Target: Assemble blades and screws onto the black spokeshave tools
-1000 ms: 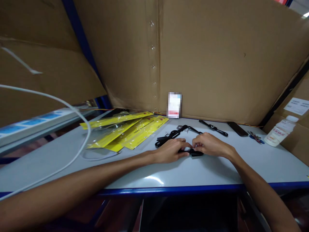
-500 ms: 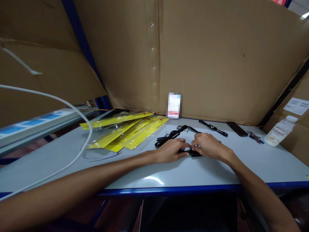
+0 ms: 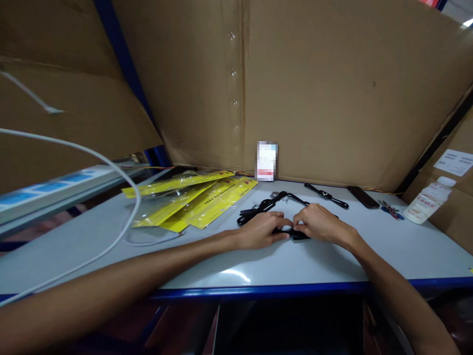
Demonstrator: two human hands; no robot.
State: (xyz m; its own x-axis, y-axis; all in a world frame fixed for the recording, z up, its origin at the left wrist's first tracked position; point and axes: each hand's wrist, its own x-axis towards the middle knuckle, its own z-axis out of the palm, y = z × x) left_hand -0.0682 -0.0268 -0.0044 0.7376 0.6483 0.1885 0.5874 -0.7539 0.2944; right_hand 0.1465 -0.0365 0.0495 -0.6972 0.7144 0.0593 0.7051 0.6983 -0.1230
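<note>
Both my hands meet over a black tool part [image 3: 300,234] low on the grey tabletop, which they partly cover. My left hand [image 3: 261,230] closes its thumb and fingers on the part's left side. My right hand [image 3: 317,222] has its fingertips pinched together at the same part, on or just above it; any small piece between them is hidden. Just beyond my left hand lies a black long-handled tool [image 3: 263,207] with a round middle. A thin black bar [image 3: 295,198] runs behind my right hand, and small metal pieces [image 3: 285,199] lie near it.
Yellow-backed clear packages [image 3: 207,197] are spread on the left, near a white cable [image 3: 138,197] and a power strip [image 3: 55,185]. At the back stands a lit phone [image 3: 266,161]. Another black tool [image 3: 325,195], a dark flat case [image 3: 363,197], pliers [image 3: 391,210] and a white bottle [image 3: 428,201] are right.
</note>
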